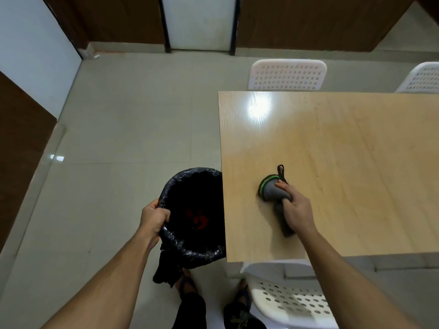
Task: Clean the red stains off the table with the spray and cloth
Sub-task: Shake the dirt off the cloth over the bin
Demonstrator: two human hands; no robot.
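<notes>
A grey cloth [270, 189] with a green stripe and a black loop lies bunched on the light wooden table [344, 143], near its left edge. My right hand [295, 210] grips the cloth and presses it on the tabletop. A bin lined with a black bag [192, 217] stands just left of the table's edge, its rim partly under the edge. My left hand [152, 220] grips the bin's left rim. Something red shows dimly inside the bin. No spray bottle is in view. No red stain shows on the visible tabletop.
Two white perforated chairs [287, 74] [421, 78] stand at the table's far side. A third white chair [289, 298] sits at the near edge under my right arm. Pale tiled floor [114, 129] spreads to the left. My feet show below the bin.
</notes>
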